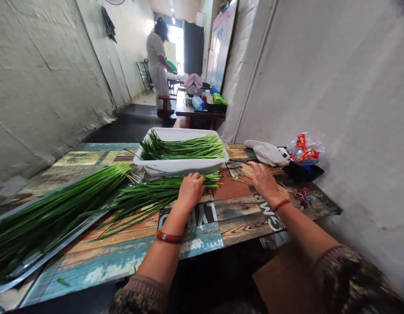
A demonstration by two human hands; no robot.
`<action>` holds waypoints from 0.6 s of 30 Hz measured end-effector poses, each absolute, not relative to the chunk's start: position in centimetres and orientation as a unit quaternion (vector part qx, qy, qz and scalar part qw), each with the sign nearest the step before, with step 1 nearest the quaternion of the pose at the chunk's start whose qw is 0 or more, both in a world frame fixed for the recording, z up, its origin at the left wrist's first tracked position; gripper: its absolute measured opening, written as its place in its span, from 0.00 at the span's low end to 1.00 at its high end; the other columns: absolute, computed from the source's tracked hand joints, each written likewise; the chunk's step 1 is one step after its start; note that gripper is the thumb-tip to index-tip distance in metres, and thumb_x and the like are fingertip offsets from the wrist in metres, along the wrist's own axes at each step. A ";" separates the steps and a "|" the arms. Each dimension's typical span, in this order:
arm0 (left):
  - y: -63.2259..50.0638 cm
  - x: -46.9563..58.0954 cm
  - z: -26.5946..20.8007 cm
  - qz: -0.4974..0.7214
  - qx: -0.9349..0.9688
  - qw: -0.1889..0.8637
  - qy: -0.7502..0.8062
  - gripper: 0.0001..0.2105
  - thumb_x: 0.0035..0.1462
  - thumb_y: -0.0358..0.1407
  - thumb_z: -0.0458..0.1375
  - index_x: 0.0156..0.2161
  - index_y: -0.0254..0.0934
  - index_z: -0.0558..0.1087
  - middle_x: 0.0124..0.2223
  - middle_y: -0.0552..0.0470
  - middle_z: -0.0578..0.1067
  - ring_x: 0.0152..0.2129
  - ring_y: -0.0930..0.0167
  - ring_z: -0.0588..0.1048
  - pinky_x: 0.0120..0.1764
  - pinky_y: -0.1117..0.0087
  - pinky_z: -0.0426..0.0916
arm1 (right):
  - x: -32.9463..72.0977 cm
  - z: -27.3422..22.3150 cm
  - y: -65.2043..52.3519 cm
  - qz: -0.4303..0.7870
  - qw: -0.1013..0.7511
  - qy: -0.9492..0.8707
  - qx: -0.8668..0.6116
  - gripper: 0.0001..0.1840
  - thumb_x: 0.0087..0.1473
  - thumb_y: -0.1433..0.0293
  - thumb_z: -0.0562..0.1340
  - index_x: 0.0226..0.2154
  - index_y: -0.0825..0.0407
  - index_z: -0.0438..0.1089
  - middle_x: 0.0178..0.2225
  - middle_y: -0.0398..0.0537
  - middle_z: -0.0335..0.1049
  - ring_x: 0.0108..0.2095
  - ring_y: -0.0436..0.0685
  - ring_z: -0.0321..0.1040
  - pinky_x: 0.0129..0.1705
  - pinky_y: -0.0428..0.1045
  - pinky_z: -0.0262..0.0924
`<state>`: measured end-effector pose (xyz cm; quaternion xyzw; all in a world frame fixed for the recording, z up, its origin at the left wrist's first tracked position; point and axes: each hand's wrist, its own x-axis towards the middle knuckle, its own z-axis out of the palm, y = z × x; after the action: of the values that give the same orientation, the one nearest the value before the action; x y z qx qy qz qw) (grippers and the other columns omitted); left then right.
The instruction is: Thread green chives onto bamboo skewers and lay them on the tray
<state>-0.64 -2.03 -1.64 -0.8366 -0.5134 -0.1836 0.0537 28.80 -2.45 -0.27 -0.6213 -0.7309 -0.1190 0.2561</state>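
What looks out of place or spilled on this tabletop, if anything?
A minor thing: a small green scrap lies loose on the tabletop, front left, apart from the long green leaves under the left hand. No spill shows.

beneath the left hand [190,189] we lose a stretch of the loose green leaves [152,192], and its fingertips are hidden. the right hand [263,178] covers part of the thin sticks [245,172] under its fingers. far left of the left fingers, the edge cuts off the tray [23,270]. right of the right fingers, we find small items [303,193] too tiny to name.
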 end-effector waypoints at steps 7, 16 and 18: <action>-2.3 -0.2 -1.1 -0.176 -0.829 0.072 -0.526 0.06 0.58 0.34 0.56 0.40 0.37 0.73 0.41 0.46 0.72 0.39 0.62 0.68 0.39 0.63 0.63 | 22.1 -2.6 -5.8 0.484 0.496 -0.491 -0.528 0.15 0.53 0.62 0.54 0.43 0.49 0.63 0.24 0.36 0.61 0.14 0.45 0.51 0.14 0.42 0.45; -2.7 0.6 -1.3 -0.120 -0.857 0.030 -0.500 0.04 0.57 0.32 0.56 0.37 0.37 0.72 0.40 0.47 0.71 0.39 0.65 0.69 0.41 0.65 0.64 | 17.8 -3.3 -1.7 0.511 0.549 -0.500 -0.432 0.07 0.50 0.66 0.53 0.32 0.51 0.61 0.17 0.32 0.54 0.14 0.45 0.49 0.15 0.41 0.44; -2.7 0.7 -1.5 -0.112 -0.850 0.039 -0.513 0.04 0.56 0.32 0.57 0.36 0.37 0.73 0.41 0.46 0.72 0.39 0.63 0.69 0.41 0.64 0.65 | 17.0 -3.4 -0.7 0.503 0.525 -0.542 -0.421 0.08 0.52 0.66 0.51 0.33 0.51 0.62 0.16 0.32 0.51 0.13 0.45 0.46 0.15 0.42 0.42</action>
<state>0.66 -2.70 -1.52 -0.8502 -0.5129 -0.1122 0.0385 16.95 -0.69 -3.45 -0.4213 -0.5420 0.5033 0.5249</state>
